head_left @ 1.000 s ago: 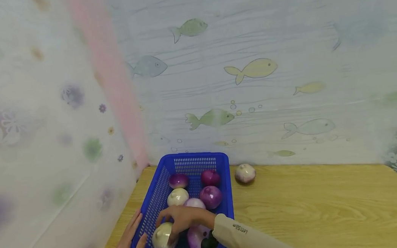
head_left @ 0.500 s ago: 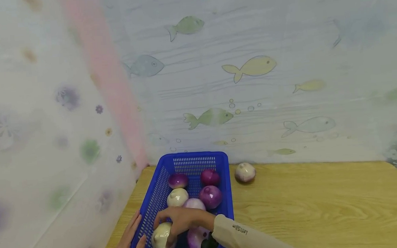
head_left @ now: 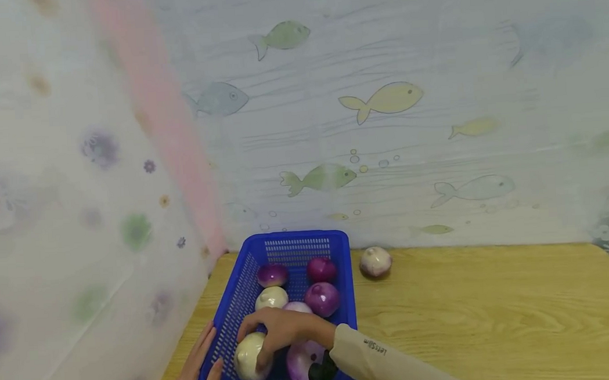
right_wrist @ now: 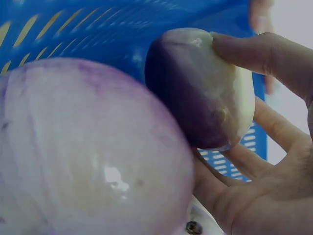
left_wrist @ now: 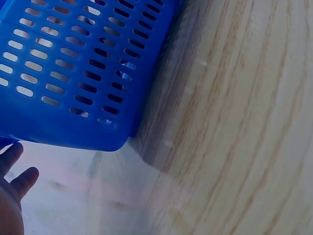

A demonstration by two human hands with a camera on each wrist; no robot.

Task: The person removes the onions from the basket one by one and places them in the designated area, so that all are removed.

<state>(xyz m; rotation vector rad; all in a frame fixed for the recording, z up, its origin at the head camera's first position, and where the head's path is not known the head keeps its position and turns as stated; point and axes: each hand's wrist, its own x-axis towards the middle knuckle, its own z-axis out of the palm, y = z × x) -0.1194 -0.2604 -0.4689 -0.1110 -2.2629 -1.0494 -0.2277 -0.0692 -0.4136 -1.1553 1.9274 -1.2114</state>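
In the head view my right hand reaches into the blue plastic basket and holds a glossy white onion near its front left corner. The right wrist view shows thumb and fingers curled round this onion, purple on the side facing the camera's left. A large pale purple onion fills the left of that view. My left hand rests against the basket's left side, fingers straight and thumb spread at the rim. In the left wrist view only some fingertips show, below the basket wall.
Farther back in the basket lie a purple onion, a white onion, two red onions, one of them nearer, and a half-hidden pale one. Another onion sits on the wooden table by the wall.
The right hand, still holding the white onion, has shifted slightly up and right. The left hand stays at the basket's side. The head view has tilted a little.
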